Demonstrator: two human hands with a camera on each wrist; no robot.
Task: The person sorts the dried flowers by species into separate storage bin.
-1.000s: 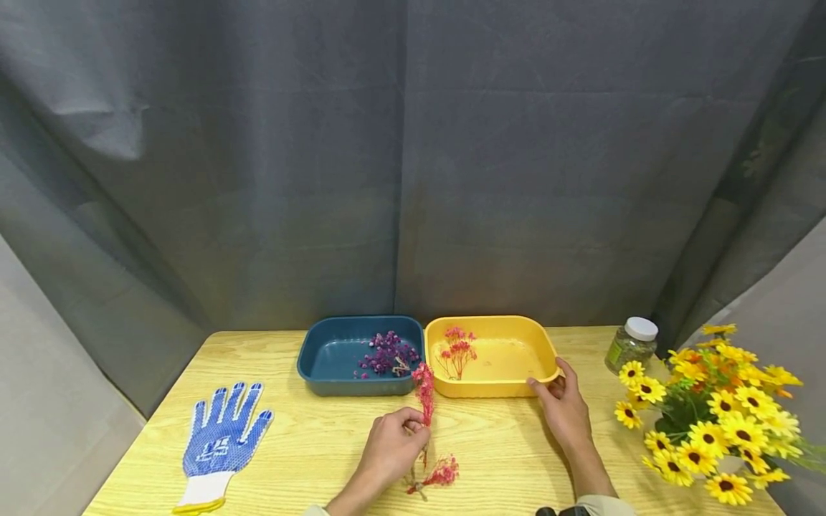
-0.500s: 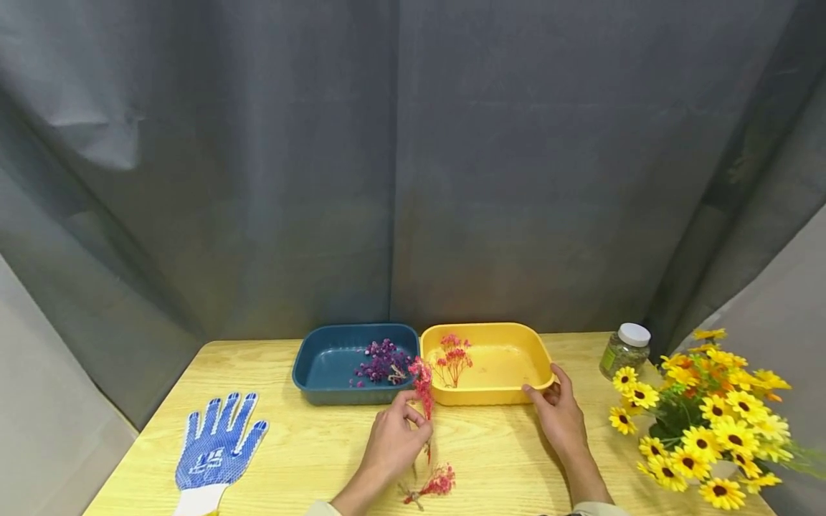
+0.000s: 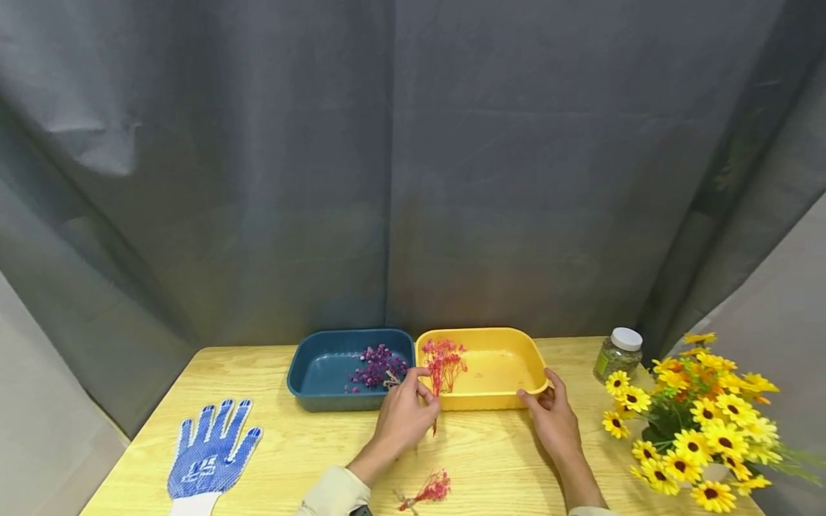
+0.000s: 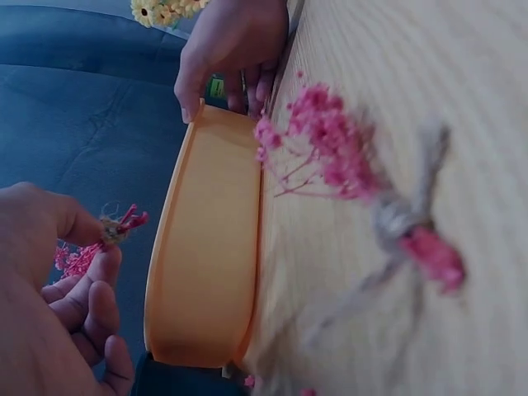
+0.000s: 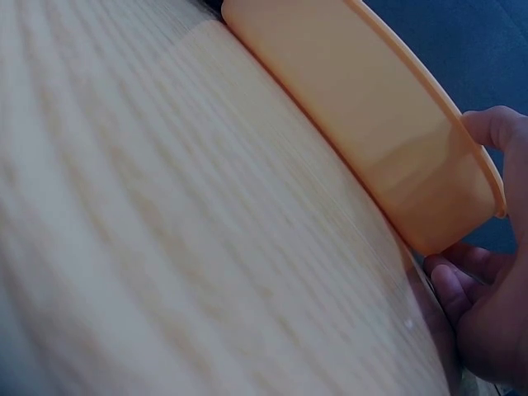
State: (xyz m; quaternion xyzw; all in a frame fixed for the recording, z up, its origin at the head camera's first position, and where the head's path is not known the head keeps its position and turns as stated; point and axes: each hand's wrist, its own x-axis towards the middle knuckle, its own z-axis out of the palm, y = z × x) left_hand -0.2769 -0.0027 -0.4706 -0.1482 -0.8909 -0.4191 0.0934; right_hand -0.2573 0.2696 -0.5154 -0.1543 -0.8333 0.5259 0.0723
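Note:
My left hand (image 3: 408, 412) pinches a small bunch of pink dried flowers (image 3: 437, 374) by its stems, with the blossoms upright over the near left rim of the yellow container (image 3: 490, 403). In the left wrist view, thumb and finger hold its twine-tied stem (image 4: 114, 230). Behind it, another pink sprig (image 3: 457, 364) stands inside the container. My right hand (image 3: 553, 419) grips the container's near right corner, thumb at the rim (image 5: 466, 120) and fingers lower down. A second tied pink bunch (image 3: 434, 488) lies on the table below my left hand.
A dark blue container (image 3: 335, 403) holding purple dried flowers (image 3: 377, 365) adjoins the yellow one on the left. A blue-and-white glove (image 3: 209, 459) lies at left. On the right stand a white-lidded jar (image 3: 618, 352) and yellow artificial flowers (image 3: 703, 430). A grey curtain hangs behind the table.
My left hand has moved forward with the pink bunch, from above the table to the yellow container's near rim. The right hand keeps its grip on the corner. The head view has shifted slightly.

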